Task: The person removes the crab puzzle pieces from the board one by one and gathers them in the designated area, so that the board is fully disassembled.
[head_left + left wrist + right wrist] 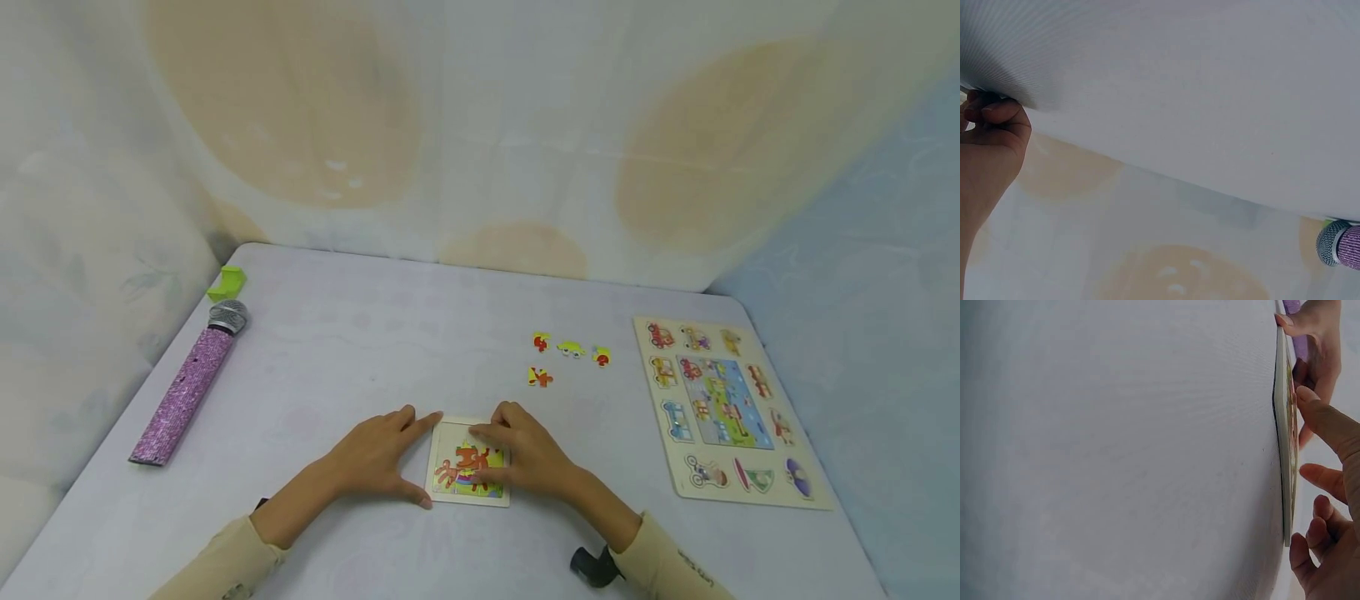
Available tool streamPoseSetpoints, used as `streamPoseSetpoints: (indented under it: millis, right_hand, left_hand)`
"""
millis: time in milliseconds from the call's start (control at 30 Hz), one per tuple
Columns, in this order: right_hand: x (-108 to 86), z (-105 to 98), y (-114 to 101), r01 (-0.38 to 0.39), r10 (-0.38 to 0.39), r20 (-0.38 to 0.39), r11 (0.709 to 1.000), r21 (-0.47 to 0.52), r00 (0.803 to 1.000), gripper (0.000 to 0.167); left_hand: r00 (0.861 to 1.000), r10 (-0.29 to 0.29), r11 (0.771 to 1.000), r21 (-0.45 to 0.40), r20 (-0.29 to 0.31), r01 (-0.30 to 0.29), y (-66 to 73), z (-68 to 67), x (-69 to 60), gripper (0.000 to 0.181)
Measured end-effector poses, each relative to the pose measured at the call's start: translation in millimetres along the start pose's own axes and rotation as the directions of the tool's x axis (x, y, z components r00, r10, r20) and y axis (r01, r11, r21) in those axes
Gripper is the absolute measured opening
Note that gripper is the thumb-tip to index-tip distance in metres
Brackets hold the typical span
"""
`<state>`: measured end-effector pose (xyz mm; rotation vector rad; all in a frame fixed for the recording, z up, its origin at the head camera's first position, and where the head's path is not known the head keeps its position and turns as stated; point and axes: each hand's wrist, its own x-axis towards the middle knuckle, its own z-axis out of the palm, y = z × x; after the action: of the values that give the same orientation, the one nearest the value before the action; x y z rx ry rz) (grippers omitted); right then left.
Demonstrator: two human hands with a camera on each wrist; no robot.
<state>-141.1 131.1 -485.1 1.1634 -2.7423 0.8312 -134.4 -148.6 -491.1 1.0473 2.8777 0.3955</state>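
Framing puzzle board (468,502), front-ctr of bench (337,333), w/ left hand (378,458) in spread grip; touching inset pcs (468,460) w/ right hand (531,454) in likewise unclosed grip. Could prob. pop pcs out by pressing unevenly, or skid board w/o bracing.

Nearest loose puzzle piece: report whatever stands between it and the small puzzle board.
The right hand, over the upper right corner of the small puzzle board, stands between that and the loose piece; nothing else visible does.

Left hand (367,457), right hand (531,454) bare. Left sleeve (225,567), right sleeve (660,562) beige, dark print (695,567) on latter. Rounded black device (592,568) beside right sleeve.
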Motion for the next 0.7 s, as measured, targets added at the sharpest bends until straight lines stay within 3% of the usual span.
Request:
streamPoseSetpoints:
  millis: [267,567,700]
  right_hand:
    - [5.0,2.8,-1.9,-0.021,0.021,0.041,1.0,-0.004,0.999,0.06]
    - [6.7,7.5,-3.7,0.01,-0.01,0.008,1.0,-0.007,1.0,0.05]
    - [8.2,8.9,-4.9,-0.012,0.012,0.015,1.0,0.003,1.0,0.048]
  left_hand:
    - [1.0,0.0,1.0,-0.006,-0.003,0.0,-0.6,0.5,-0.4,0.112]
    - [1.0,-0.004,1.0,0.001,0.004,0.004,0.6,-1.2,0.4,0.113]
    - [1.0,-0.008,1.0,-0.003,0.008,0.008,0.6,-1.8,-0.2,0.112]
